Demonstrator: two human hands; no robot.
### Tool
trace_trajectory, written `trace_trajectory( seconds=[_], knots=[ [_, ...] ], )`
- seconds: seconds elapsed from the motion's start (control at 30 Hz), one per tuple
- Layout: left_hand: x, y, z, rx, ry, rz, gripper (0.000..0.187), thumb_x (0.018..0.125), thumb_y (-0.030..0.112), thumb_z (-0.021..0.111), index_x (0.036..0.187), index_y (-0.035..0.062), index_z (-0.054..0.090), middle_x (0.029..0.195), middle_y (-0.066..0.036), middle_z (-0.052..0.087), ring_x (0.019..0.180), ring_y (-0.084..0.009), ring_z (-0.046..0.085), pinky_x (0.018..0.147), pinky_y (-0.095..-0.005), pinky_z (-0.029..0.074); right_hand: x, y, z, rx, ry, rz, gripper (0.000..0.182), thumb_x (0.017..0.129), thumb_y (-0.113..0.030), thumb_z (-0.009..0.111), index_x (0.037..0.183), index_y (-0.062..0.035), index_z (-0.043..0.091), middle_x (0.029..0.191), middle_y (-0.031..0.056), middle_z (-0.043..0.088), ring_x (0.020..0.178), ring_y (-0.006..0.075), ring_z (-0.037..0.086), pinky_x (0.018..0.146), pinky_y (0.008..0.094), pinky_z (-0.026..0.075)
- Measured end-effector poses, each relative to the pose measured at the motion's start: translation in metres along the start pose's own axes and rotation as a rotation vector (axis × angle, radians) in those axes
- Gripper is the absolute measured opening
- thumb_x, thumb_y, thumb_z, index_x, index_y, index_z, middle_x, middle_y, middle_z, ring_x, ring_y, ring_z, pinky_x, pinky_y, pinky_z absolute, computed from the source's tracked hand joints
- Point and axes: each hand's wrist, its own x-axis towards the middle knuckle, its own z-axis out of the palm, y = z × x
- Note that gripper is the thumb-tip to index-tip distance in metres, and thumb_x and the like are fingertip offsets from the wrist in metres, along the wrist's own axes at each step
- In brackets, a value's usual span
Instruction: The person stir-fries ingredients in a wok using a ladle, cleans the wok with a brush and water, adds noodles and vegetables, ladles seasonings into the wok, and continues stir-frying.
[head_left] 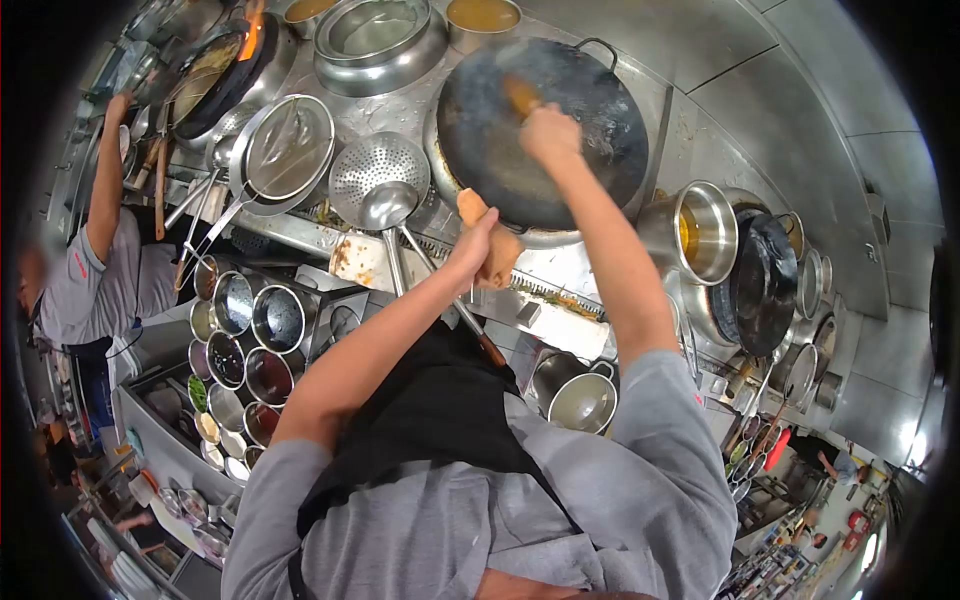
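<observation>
A big black wok (pixel 610 140) sits on the stove, with light smoke over its inside. My right hand (pixel 552 135) is closed around a short brown wok brush (pixel 521 96), blurred by motion, over the upper middle of the wok. At the wok's near left rim, my left hand (pixel 474 248) is closed on a folded tan cloth (pixel 503 258). Left of the wok lie a perforated skimmer (pixel 365 165) and a steel ladle (pixel 388 204), their handles pointing toward me and passing close by my left hand.
A wire strainer (pixel 290 147) rests farther left. Behind stand a steel basin (pixel 372 75) and a pot of yellow liquid (pixel 484 14). Right of the wok are a steel pot (pixel 712 235) and another black wok (pixel 765 285). Several seasoning tins (pixel 278 318) stand lower left. A co-worker (pixel 110 270) cooks beside flames.
</observation>
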Motion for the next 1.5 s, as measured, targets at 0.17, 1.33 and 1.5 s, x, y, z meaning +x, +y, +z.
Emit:
trace_trajectory(
  seconds=[0.17,1.33,1.5],
  knots=[
    [0.073,-0.033,0.021,-0.059,0.258,0.052,0.038,0.093,0.023,0.059,0.118,-0.0025,0.047,0.099,-0.015,0.062,0.084,-0.0246,0.067,0.071,-0.0391,0.055,-0.103,0.004,-0.026,-0.032,-0.126,-0.408,0.029,0.084,-0.012,0.058,0.112,-0.0045,0.062,0.105,0.0188,0.064,0.087,0.0388,0.071,0.074,0.0454,0.059],
    [0.034,-0.016,-0.004,0.159,0.241,0.422,0.023,0.084,0.016,0.064,0.099,-0.0005,0.058,0.089,-0.012,0.063,0.073,-0.0218,0.066,0.062,-0.0387,0.054,-0.107,-0.001,-0.044,0.338,-0.243,-0.193,0.044,0.082,-0.028,0.06,0.124,-0.0146,0.068,0.115,0.0216,0.069,0.11,0.0384,0.065,0.098,0.046,0.05],
    [0.004,-0.015,-0.032,0.326,0.249,0.578,0.023,0.084,0.015,0.061,0.101,-0.0016,0.058,0.086,-0.011,0.065,0.071,-0.021,0.066,0.062,-0.0368,0.055,-0.215,0.105,-0.053,0.383,-0.257,-0.301,0.056,0.08,-0.034,0.068,0.131,-0.0132,0.064,0.096,0.0246,0.071,0.089,0.0383,0.07,0.081,0.045,0.055]
  ],
)
